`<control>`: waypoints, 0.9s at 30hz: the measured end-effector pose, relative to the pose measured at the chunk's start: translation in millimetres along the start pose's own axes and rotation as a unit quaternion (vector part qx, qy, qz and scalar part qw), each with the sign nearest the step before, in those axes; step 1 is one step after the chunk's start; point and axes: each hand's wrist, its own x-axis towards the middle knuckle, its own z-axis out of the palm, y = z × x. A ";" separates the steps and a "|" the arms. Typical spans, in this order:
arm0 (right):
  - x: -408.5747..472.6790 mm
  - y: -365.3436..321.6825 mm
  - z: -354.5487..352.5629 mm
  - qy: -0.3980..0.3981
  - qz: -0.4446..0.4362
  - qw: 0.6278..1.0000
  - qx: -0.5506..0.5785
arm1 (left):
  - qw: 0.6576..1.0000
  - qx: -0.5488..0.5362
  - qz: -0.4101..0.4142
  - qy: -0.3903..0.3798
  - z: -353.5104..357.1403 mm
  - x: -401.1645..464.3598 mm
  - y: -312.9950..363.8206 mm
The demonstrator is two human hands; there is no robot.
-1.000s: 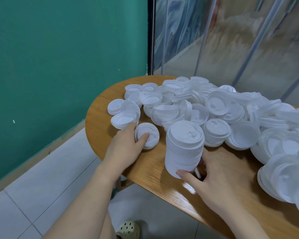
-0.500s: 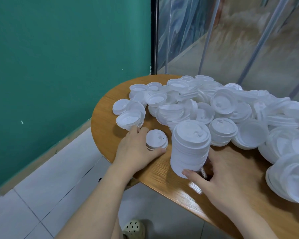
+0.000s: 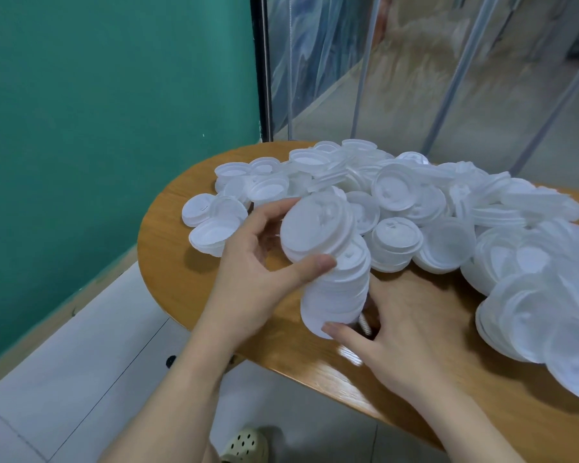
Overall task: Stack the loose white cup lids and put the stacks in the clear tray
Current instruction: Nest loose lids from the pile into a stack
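**Lid tilted over the stack, both grips on**

My right hand (image 3: 411, 332) is nearest, its grip curled round the foot of the tall lid stack (image 3: 336, 295), thumb on the near side, the stack standing on the wooden tabletop (image 3: 415, 389). Just above, my left hand (image 3: 258, 262) pinches a single white lid (image 3: 315, 225) between thumb and fingers; it is tilted and resting on the stack's top. Beyond and to the right, loose lids (image 3: 448, 208) lie heaped across the tabletop, some in short stacks. Past them stand a green wall (image 3: 97, 111) and clear plastic sheeting (image 3: 415, 61). I can read no writing on any lid.
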 end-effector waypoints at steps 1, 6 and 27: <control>-0.2 -0.3 -0.7 0.001 -0.005 1.000 -0.001 | 1.000 0.024 0.002 -0.014 4.2 -1.3 0.5; -0.5 2.4 -0.4 0.005 -0.002 1.000 -0.004 | 0.995 0.096 0.013 -0.023 15.0 -3.5 -3.6; -1.6 0.6 -1.8 0.010 -0.011 0.999 -0.038 | 0.997 0.073 -0.014 -0.014 22.8 -7.3 -9.6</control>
